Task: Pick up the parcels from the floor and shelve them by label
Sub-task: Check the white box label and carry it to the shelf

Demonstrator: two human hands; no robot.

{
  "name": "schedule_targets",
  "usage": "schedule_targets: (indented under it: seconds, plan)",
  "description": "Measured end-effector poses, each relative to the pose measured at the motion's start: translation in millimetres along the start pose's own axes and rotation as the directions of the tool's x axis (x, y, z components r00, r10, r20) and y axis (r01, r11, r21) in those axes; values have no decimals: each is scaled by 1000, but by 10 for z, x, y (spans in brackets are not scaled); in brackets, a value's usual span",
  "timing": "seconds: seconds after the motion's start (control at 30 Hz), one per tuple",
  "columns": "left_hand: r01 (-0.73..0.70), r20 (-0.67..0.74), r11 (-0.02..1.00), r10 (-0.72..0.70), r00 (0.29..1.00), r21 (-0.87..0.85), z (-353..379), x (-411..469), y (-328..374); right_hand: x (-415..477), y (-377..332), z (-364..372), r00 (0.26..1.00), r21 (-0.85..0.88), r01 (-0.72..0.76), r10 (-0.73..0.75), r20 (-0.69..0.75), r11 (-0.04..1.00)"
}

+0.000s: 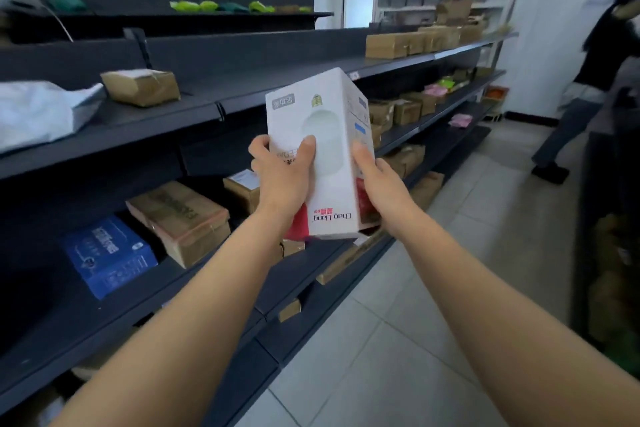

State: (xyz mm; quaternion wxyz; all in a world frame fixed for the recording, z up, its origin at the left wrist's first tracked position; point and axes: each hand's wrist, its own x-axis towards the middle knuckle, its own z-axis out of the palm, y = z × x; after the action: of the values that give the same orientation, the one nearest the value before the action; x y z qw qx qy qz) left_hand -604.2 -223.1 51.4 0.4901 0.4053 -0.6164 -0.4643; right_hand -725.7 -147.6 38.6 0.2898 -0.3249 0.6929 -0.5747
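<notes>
Dark grey metal shelves (242,94) ran along the person's left, stacked in tiers and receding toward the far wall. On the tier at chest height lay a taped brown cardboard parcel (140,87) and, at the near end, a crumpled white plastic mailer (41,111). The tier below carried a glossy blue printed box (109,255), a long brown carton (183,218) bound with clear tape, and smaller brown boxes behind the hands. More brown cartons (420,40) lined the far end of the upper tier, and green and pale bags (221,6) sat on the top one. Another person (588,94) stood in the aisle at the right, on a floor (398,340) of pale square tiles.

A tall white box (320,152), smooth card with red patches and upside-down print, was held upright in the air over the front edge of the lower shelf, touching none of the tiers. The left hand (284,177) gripped its left side, thumb pressed on the front face and fingers wrapped behind. The right hand (377,177) clasped its right side, thumb on the front corner, the other fingers hidden behind the box.
</notes>
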Motion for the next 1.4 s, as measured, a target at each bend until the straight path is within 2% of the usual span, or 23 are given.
schedule_targets:
  seconds: [0.13,0.27,0.4,0.5,0.57,0.73,0.83,0.97,1.07,1.17,1.27,1.4]
  plan:
    - [-144,57,968,135,989,206,-26,-90,304,-98,-158,-69,1000,63,12,-14,28,998]
    - [-121,137,940,80,987,318,-58,-206,454,-127,-187,-127,999,87,42,-41,-8,995]
    - [-11,229,985,-29,973,174,-182,-252,478,-175,-185,-167,998,102,65,-66,7,993]
    - [22,302,1000,-27,953,20,-235,-229,476,-200,-154,-197,991,104,128,-131,24,986]
    - [39,314,999,-26,949,-37,-252,-213,493,-199,-135,-228,990,173,111,-123,65,979]
    - [94,307,992,-64,949,-86,-240,-193,380,-168,-117,-337,990,326,49,-89,110,944]
    - [106,245,976,-57,968,-193,-185,-225,334,-172,-127,-322,989,284,77,-110,102,956]
    - [52,214,976,-6,977,-214,-137,-227,345,-185,-150,-299,983,251,51,-93,158,967]
    - [-1,206,989,32,978,-148,-131,-209,353,-184,-149,-311,985,195,31,-63,163,980]
    - [-127,181,989,112,977,78,-91,-216,344,-176,-143,-338,992,148,6,-24,120,989]
    - [-209,193,944,161,968,257,-44,-257,345,-168,-126,-372,994,162,-59,42,101,985]
    - [-112,304,924,-5,953,365,-36,-280,413,-161,-95,-398,995,147,-35,20,99,989]
